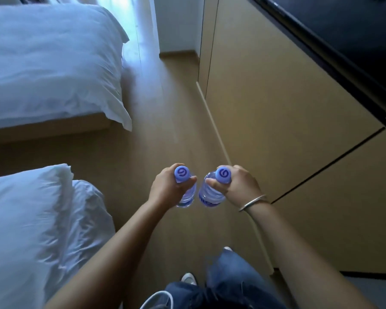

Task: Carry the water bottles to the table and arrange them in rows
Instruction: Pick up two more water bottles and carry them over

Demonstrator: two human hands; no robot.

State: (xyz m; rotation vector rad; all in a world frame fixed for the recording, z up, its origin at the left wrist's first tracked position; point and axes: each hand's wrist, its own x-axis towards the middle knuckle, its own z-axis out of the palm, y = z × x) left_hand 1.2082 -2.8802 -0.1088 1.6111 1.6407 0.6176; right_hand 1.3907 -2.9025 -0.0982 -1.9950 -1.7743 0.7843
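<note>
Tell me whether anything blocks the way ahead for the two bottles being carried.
Nothing visible does. The left hand and right hand each grip a water bottle upright over bare wooden floor. The beds lie left, the cabinet wall right. No table is in view.

Two beds (42, 63) left, cabinets (276, 108) right, floor (165, 130) aisle between; left bottle (187, 195) beside right bottle (210, 195) above aisle.

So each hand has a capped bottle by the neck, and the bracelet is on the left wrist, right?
Not quite. In the head view the bracelet is on the right wrist. The left hand and right hand each grip a capped bottle, left bottle and right bottle, by the neck.
</note>
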